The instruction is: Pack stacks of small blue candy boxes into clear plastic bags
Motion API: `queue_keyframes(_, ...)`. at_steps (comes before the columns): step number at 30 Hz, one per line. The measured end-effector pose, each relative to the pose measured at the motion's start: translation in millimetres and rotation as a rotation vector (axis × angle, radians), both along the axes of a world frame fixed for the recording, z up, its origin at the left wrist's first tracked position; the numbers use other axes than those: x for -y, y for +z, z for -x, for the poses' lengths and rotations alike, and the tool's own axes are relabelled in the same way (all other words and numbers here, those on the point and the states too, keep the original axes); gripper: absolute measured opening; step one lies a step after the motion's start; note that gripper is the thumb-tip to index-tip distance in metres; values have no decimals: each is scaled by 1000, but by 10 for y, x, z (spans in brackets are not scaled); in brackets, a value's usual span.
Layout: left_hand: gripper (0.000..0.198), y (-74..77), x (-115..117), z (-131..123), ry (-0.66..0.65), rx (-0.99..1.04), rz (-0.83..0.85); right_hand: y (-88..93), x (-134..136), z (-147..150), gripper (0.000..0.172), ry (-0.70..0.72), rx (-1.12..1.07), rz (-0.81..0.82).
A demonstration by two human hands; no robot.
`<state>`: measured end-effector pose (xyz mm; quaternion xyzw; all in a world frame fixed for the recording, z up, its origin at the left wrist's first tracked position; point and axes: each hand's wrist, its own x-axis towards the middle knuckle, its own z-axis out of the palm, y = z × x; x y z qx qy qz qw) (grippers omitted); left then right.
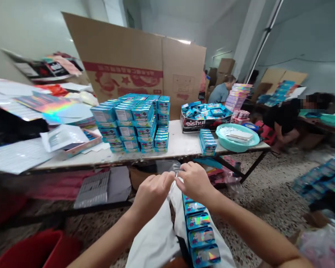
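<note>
My left hand (153,193) and my right hand (195,182) meet in front of my lap, just below the table edge. The fingers of both are closed in a pinch on a thin piece of clear plastic (167,165), perhaps a bag; its full shape is hard to make out. Below my right hand, a row of small blue tins (200,235) with shiny labels lies along my lap, on white trousers (153,238). The far end of that row is hidden by my right hand.
On the table (181,143) stand stacked blue boxes (134,119), a smaller box row (208,142), a carton of blue tins (203,121) and a turquoise basin (237,143). A tall cardboard sheet (128,56) rises behind. A red bucket (41,249) is lower left; other people sit farther right.
</note>
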<state>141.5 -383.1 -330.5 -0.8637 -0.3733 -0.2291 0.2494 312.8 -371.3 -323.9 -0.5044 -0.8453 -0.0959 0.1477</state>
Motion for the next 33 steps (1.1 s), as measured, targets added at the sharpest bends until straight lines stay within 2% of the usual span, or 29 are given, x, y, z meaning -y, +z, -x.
queue_keyframes(2,14,5,-54,-48,-55,-36,15,49,-108,-86,27,-103,47,77)
queue_keyframes(4,16,-14,-127,-80,-49,-61,81,125,-209,-162,28,-156,64,118)
queue_keyframes(9,31,-93,-440,-39,143,-17,268,297,-365,-309,36,-178,16,82)
queue_keyframes(12,39,-78,-729,14,224,107,411,304,-443,-404,37,-157,12,84)
queue_keyframes(15,39,-23,-1027,-8,263,167,655,216,-566,-534,39,-165,34,152)
queue_keyframes(17,38,1,-1176,-90,284,117,755,111,-659,-632,40,-221,53,217)
queue_keyframes(19,39,-9,-1270,-218,313,35,783,-26,-743,-723,40,-286,70,274)
queue_keyframes(23,43,-171,-1357,-492,358,-16,771,-360,-882,-870,45,-356,87,345)
queue_keyframes(26,51,-414,-1361,-610,410,68,739,-649,-968,-974,50,-404,100,308)
queue_keyframes(30,45,-864,-1239,-640,415,210,732,-1109,-978,-1099,52,-424,142,207)
queue_keyframes(33,40,-1251,-1085,-626,418,287,790,-1468,-893,-1137,53,-434,46,310)
